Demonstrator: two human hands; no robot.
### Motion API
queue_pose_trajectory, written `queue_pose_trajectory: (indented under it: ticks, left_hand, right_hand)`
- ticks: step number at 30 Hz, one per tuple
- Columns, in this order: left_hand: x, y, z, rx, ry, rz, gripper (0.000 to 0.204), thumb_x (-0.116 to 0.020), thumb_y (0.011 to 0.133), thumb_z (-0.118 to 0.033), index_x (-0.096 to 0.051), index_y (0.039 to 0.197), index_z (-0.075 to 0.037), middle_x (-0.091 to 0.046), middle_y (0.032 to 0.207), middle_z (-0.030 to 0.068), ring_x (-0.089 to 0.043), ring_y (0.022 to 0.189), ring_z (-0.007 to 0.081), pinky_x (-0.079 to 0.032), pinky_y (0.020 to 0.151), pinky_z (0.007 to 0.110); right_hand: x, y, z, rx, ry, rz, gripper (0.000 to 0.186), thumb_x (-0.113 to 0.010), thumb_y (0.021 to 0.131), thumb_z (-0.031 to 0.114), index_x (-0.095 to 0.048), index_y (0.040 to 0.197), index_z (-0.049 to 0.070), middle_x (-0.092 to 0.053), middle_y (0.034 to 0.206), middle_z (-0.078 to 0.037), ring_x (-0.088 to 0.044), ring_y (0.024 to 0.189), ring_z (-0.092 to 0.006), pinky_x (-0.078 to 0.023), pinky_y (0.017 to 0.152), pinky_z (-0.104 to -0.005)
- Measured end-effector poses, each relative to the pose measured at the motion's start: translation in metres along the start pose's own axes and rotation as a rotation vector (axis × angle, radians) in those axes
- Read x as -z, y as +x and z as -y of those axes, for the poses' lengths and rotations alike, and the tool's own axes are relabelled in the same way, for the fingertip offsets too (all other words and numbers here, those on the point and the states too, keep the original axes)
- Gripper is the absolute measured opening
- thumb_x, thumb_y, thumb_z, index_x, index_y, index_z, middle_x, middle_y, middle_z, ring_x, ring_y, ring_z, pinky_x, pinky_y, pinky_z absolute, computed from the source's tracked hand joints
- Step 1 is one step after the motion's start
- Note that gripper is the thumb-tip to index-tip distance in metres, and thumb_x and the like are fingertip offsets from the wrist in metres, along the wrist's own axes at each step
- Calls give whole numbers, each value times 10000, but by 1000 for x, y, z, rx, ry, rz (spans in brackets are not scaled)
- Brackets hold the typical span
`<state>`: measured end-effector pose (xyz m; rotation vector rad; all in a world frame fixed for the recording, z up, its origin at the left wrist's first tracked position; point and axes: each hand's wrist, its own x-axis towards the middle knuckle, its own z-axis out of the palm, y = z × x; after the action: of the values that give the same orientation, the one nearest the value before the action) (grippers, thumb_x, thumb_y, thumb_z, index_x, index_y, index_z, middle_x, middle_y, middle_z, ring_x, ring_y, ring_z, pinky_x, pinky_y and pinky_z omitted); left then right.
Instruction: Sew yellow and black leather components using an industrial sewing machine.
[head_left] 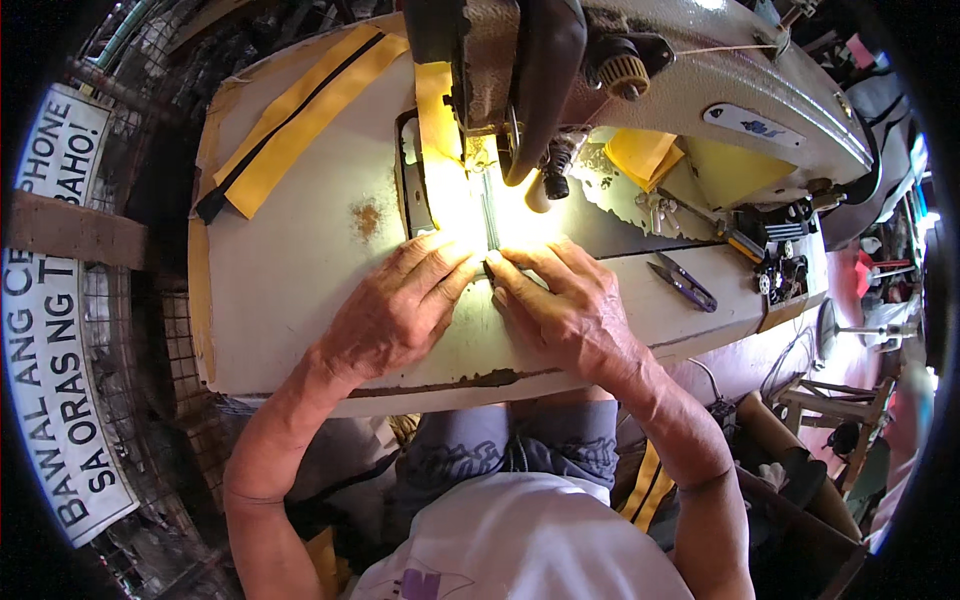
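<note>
A sewing machine [690, 60] stands before me, its lamp glaring over the needle area. A yellow fabric strip [437, 120] runs beneath the machine head toward my fingers, and a dark zipper [489, 212] lies along the lit part. My left hand [405, 300] presses the fabric from the left, fingers together. From the right, my right hand [565, 305] pinches the near end of the zipper between thumb and fingers. Both hands nearly meet just in front of the needle area. Bright light washes out the fingertips and the cloth edges there.
Another yellow strip with a black zipper [305, 120] lies at the table's left. Folded yellow fabric [640, 155] sits under the machine arm. Thread snips [685, 282] and a screwdriver [740, 243] lie right, beside a tray of small metal parts [785, 275]. A wire grid and sign [65, 300] stand left.
</note>
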<state>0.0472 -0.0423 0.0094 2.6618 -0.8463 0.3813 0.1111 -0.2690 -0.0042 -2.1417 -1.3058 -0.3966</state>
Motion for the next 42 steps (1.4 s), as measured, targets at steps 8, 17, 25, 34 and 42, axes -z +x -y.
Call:
queue_pose_trajectory:
  ticks: [8, 17, 25, 34, 42]
  left_hand:
    - [3, 4, 2, -42, 77, 28, 398, -653, 833, -36, -663, 1221, 54, -651, 1211, 156, -607, 1191, 322, -484, 1064, 436]
    - [-3, -4, 6, 53, -20, -43, 409, -704, 793, -76, -676, 1193, 6, -642, 1224, 150, -578, 1224, 342, -415, 1131, 479]
    - [4, 1, 6, 31, 11, -6, 406, -712, 827, -128, -678, 1215, -16, -634, 1280, 124, -557, 1275, 314, -391, 1163, 484]
    - [8, 13, 21, -31, -4, 24, 415, -666, 897, -219, -669, 1259, -17, -654, 1275, 162, -599, 1211, 332, -406, 1149, 513]
    - [17, 20, 40, 4, -83, -3, 372, -720, 835, -208, -693, 1140, 3, -637, 1266, 156, -553, 1276, 338, -397, 1160, 501]
  right_hand:
    - [1, 0, 0, 22, -13, 28, 366, -703, 811, 115, -677, 1159, 5, -649, 1134, -130, -637, 1030, -299, -543, 887, -413]
    - [4, 4, 6, 29, -28, 86, 343, -711, 835, 143, -672, 1144, -1, -629, 1141, -130, -614, 1093, -295, -523, 938, -429]
    - [6, 3, 2, 40, 4, 133, 321, -712, 870, 194, -688, 1128, 4, -624, 1180, -121, -595, 1148, -302, -495, 989, -444]
    - [11, 17, -9, 43, -21, 178, 365, -679, 901, 245, -681, 1166, -6, -638, 1203, -137, -603, 1141, -298, -465, 1007, -453]
    - [2, 35, -22, 14, -60, 266, 331, -655, 900, 235, -666, 1142, 9, -654, 1092, -131, -623, 948, -322, -478, 847, -459]
